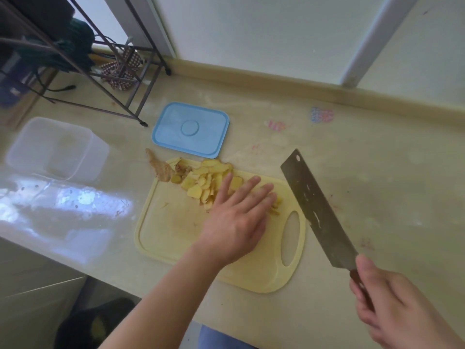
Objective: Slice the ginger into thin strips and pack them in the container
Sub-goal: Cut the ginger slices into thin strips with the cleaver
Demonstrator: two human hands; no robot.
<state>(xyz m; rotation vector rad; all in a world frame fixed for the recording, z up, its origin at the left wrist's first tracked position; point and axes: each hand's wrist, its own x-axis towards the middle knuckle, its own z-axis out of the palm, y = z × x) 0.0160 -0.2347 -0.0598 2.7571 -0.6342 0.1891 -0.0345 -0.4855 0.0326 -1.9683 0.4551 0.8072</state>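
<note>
The lid [190, 129] and metal rack [105, 59] block the far side; the counter [377, 177] lies bare right of the cutting board [176, 230].

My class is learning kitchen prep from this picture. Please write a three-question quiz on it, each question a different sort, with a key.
1. True or false: the blue lid is fitted on the clear container.
2. What does the right hand grip? A) a spoon B) the cleaver C) the lid
3. Fill in: the left hand lies flat on the ginger slices on the yellow ______.

Key
1. False; the lid lies on the counter, apart from the container.
2. B
3. cutting board
</note>
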